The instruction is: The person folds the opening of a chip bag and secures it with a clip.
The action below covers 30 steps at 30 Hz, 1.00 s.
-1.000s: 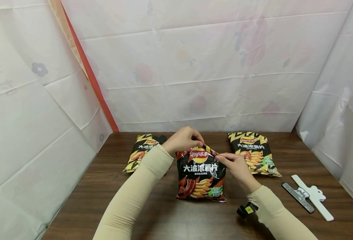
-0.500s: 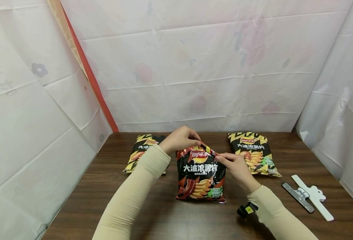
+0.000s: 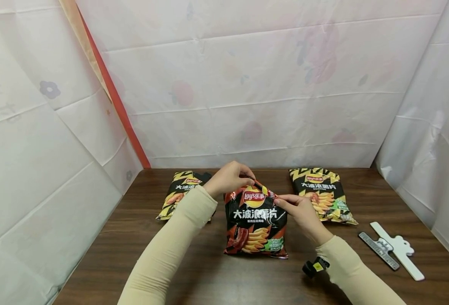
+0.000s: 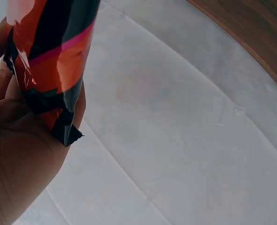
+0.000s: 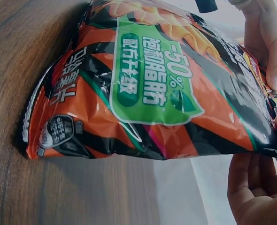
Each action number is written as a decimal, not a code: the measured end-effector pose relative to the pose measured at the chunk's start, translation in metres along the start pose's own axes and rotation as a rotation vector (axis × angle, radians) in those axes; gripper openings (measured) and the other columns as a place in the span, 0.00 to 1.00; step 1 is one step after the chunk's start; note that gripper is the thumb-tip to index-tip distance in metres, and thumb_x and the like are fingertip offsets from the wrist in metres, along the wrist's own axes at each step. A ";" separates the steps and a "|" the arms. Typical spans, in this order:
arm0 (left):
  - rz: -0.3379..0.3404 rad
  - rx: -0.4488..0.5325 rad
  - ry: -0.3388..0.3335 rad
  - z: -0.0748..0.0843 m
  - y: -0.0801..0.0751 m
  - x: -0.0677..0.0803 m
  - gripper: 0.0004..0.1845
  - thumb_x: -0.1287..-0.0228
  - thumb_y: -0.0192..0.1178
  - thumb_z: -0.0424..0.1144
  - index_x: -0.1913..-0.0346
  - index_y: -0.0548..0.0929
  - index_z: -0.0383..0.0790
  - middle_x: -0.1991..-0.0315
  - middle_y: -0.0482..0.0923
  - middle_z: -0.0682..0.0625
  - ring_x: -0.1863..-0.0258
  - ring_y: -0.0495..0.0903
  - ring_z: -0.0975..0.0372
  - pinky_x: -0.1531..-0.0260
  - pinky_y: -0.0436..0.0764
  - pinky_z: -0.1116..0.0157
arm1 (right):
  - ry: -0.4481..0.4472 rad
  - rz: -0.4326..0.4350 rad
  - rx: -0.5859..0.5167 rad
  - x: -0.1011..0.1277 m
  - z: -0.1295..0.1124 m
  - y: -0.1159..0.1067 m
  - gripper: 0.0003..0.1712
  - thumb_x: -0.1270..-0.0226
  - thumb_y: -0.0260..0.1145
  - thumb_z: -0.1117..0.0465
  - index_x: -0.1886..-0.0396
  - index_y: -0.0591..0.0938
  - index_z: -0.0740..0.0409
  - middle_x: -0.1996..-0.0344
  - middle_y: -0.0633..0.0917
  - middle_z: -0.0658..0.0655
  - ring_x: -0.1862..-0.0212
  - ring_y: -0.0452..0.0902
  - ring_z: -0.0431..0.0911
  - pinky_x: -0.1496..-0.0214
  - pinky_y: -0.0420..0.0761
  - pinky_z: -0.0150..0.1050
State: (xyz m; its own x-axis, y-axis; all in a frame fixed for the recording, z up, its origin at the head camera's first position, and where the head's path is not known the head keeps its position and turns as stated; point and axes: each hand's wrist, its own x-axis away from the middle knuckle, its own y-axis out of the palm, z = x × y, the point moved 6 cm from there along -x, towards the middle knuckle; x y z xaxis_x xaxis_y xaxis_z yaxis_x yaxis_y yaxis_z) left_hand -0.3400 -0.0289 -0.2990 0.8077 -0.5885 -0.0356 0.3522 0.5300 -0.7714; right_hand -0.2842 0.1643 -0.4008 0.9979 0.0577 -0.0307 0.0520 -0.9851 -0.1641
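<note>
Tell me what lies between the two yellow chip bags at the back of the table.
In the head view, the red chip bag, pinched at its top by left hand and right hand.

The head view looks down over the brown wooden table point(image 3: 247, 279); both wrist views sit close against the shared red-and-black crinkly crisp bag point(image 3: 256, 220).

Both arms wear long, close-fitting cream sleeves point(image 3: 171, 241) that end at the wrists, leaving the hands bare. A small black device with a yellow label point(image 3: 314, 266) is strapped beneath the right wrist.
</note>
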 end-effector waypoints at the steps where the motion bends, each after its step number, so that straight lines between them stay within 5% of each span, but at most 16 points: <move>1: 0.003 -0.005 0.002 0.000 0.000 0.000 0.06 0.32 0.62 0.38 0.59 0.88 0.43 0.64 0.86 0.50 0.71 0.82 0.61 0.71 0.76 0.69 | -0.003 0.001 0.005 0.001 -0.001 0.000 0.23 0.33 0.68 0.55 0.49 0.83 0.70 0.61 0.88 0.48 0.58 0.82 0.34 0.54 0.80 0.31; 8: 0.017 -0.011 0.013 0.002 0.001 0.001 0.06 0.32 0.62 0.38 0.59 0.88 0.43 0.65 0.87 0.51 0.72 0.81 0.65 0.71 0.77 0.69 | -0.021 -0.007 0.061 0.002 -0.002 -0.005 0.24 0.34 0.69 0.52 0.47 0.84 0.65 0.55 0.88 0.53 0.57 0.80 0.32 0.55 0.78 0.31; 10: 0.016 -0.002 0.010 0.002 0.001 0.001 0.06 0.32 0.62 0.38 0.59 0.88 0.43 0.65 0.87 0.51 0.72 0.81 0.65 0.71 0.77 0.69 | -0.007 -0.010 0.066 0.003 -0.001 -0.007 0.24 0.35 0.69 0.50 0.46 0.84 0.62 0.56 0.87 0.50 0.69 0.77 0.32 0.66 0.77 0.33; 12: 0.015 0.005 0.007 0.001 0.001 0.001 0.06 0.32 0.62 0.38 0.58 0.88 0.43 0.65 0.87 0.51 0.72 0.81 0.65 0.71 0.78 0.69 | -0.005 -0.021 0.071 0.004 -0.001 -0.009 0.24 0.34 0.68 0.49 0.45 0.83 0.59 0.56 0.86 0.46 0.70 0.76 0.31 0.67 0.76 0.33; 15: 0.015 0.009 0.006 0.001 0.002 0.001 0.07 0.31 0.62 0.38 0.58 0.88 0.43 0.65 0.87 0.52 0.71 0.81 0.66 0.70 0.78 0.69 | -0.027 -0.047 0.034 0.007 -0.003 -0.014 0.25 0.31 0.66 0.49 0.43 0.82 0.61 0.56 0.86 0.41 0.67 0.79 0.32 0.64 0.80 0.34; 17: 0.018 0.005 0.010 0.001 0.002 0.001 0.07 0.31 0.61 0.38 0.58 0.88 0.43 0.65 0.87 0.52 0.71 0.81 0.65 0.70 0.78 0.69 | -0.049 -0.061 -0.010 0.008 -0.006 -0.018 0.26 0.29 0.64 0.50 0.42 0.80 0.65 0.56 0.86 0.40 0.55 0.82 0.33 0.53 0.82 0.35; 22: 0.021 0.001 0.025 0.002 0.002 0.000 0.07 0.31 0.62 0.39 0.58 0.88 0.44 0.65 0.87 0.52 0.72 0.80 0.65 0.70 0.77 0.68 | -0.086 -0.060 -0.105 0.009 -0.013 -0.032 0.24 0.27 0.61 0.53 0.41 0.79 0.68 0.60 0.88 0.43 0.57 0.84 0.37 0.52 0.83 0.36; 30: 0.024 -0.004 0.023 0.003 0.002 -0.001 0.07 0.31 0.62 0.39 0.58 0.89 0.44 0.66 0.87 0.52 0.72 0.80 0.62 0.71 0.75 0.69 | -0.210 0.031 0.014 0.015 -0.028 -0.063 0.19 0.26 0.60 0.58 0.45 0.81 0.68 0.64 0.88 0.41 0.61 0.86 0.36 0.58 0.84 0.32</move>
State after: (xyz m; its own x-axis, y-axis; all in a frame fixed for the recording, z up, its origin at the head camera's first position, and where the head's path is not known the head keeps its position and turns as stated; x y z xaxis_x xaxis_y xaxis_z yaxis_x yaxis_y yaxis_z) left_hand -0.3385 -0.0256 -0.2983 0.8049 -0.5894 -0.0682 0.3309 0.5413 -0.7730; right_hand -0.2714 0.2226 -0.3634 0.9688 0.0615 -0.2400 0.0194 -0.9846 -0.1740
